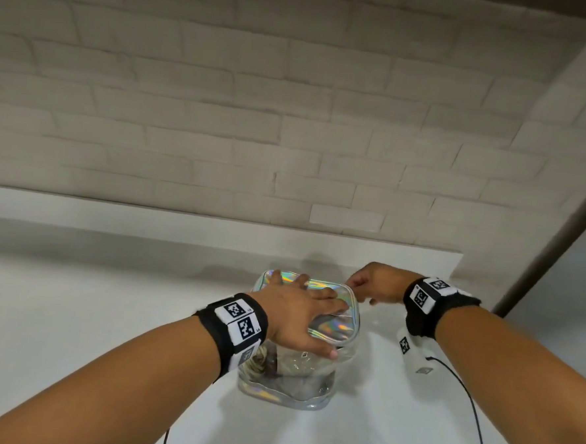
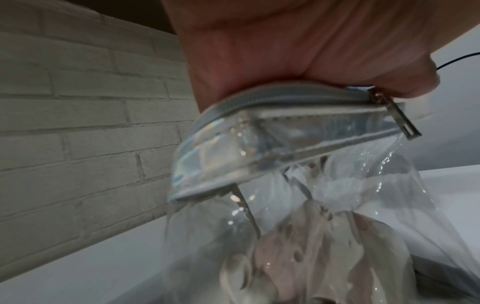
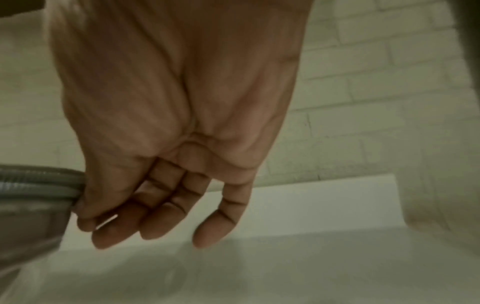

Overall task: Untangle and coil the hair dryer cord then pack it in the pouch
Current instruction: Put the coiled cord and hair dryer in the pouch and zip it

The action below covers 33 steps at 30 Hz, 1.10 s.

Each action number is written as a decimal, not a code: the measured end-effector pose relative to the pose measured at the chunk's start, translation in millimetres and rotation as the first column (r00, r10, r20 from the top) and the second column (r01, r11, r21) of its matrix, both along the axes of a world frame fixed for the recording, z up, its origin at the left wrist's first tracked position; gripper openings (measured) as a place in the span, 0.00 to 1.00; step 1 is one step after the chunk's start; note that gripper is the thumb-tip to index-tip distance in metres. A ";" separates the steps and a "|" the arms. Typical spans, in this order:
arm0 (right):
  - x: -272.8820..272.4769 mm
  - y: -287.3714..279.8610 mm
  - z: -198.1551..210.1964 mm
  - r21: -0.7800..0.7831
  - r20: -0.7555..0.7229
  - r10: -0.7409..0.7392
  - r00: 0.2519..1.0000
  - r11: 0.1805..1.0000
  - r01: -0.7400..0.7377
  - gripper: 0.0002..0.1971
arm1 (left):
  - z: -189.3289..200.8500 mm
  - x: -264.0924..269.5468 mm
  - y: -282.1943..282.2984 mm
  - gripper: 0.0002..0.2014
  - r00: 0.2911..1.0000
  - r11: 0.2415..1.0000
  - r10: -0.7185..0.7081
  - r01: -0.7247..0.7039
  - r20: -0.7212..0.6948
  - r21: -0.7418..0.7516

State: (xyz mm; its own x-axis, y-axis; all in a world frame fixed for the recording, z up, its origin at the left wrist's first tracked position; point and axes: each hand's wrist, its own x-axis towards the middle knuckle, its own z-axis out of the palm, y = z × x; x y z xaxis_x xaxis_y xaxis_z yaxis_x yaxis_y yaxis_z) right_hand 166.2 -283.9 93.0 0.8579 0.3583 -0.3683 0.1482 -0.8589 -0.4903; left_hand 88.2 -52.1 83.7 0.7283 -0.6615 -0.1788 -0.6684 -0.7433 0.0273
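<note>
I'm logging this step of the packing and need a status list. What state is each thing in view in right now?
pouch: upright on the table, contents inside, top pressed flat.
zipper pull: hanging free at the near corner; whether the zip is fully closed, cannot tell.
left hand: fingers spread flat on the pouch top.
right hand: thumb and forefinger pinching something small and shiny at the pouch's top right edge.
</note>
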 end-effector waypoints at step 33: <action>-166.7 81.9 -27.3 0.108 0.383 -0.138 0.913 0.989 0.104 0.17 | 6.9 2.9 -21.4 0.50 0.909 0.929 0.370 -0.360 -0.193 0.089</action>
State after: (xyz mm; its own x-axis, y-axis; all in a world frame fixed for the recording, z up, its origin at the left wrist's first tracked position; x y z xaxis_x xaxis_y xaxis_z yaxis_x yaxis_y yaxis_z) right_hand -0.5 -202.0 65.7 0.9659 0.2572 0.0300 0.2390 -0.8407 -0.4860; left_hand 91.1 -73.5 90.6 0.8618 -0.3426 -0.3741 -0.3343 -0.9382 0.0889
